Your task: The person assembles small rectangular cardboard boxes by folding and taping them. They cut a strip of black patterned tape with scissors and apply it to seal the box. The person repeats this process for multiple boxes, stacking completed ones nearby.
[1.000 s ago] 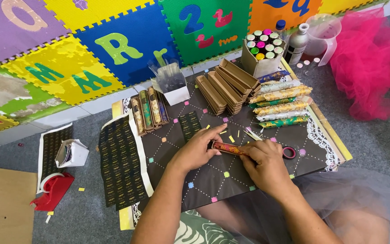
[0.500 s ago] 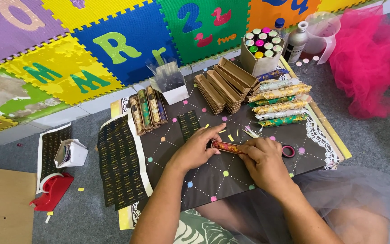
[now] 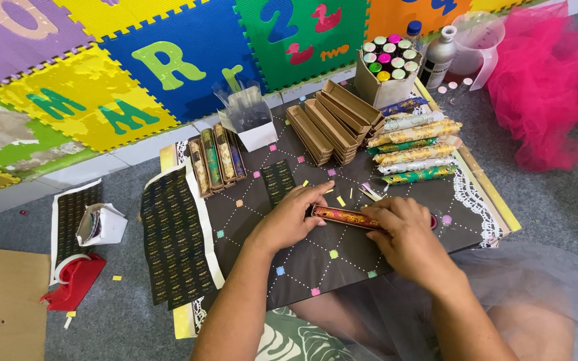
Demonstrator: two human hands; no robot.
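Observation:
A slim red-and-gold patterned tube [image 3: 344,216] lies across a black board [image 3: 302,264] marked with dotted diamonds and coloured squares. My left hand [image 3: 294,216] presses its fingertips on the tube's left end. My right hand [image 3: 406,235] grips the tube's right end, covering it. Just above my left hand lies a small black sticker strip [image 3: 278,180]. Behind my right hand, a red scissor handle [image 3: 433,220] peeks out.
Several patterned wrapped tubes [image 3: 413,150] are stacked at the right. Open brown boxes [image 3: 329,124] stand in rows; filled ones [image 3: 213,160] sit left. A black sticker sheet [image 3: 174,235], a tape dispenser [image 3: 75,277], a box of capped bottles [image 3: 386,70] and pink tulle [image 3: 550,80] surround the board.
Both hands stay on the red tube; the fingers shift slightly along it. The tube and the board keep their places.

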